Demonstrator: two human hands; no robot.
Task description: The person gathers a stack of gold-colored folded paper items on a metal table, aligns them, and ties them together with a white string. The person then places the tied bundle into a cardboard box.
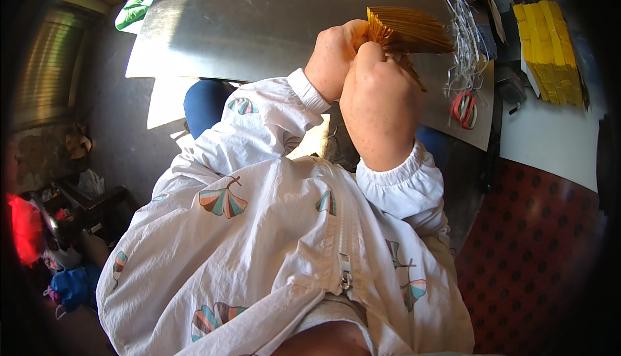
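Pleated gold sheets, fingers of both hands gripping them, tabletop stretching leftward (near edge bodyward)

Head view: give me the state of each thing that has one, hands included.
Left hand: fingers closed on the golden pleated bundle
Right hand: fingers closed on the same bundle
Golden pleated bundle: gathered at the hands, fanned out rightward
Silver strips: loose, tangled
Red looped item: lying down; open or shut unclear
Yellow stack: folded
Metal table: partly sunlit
Jacket zipper: done up near the neck
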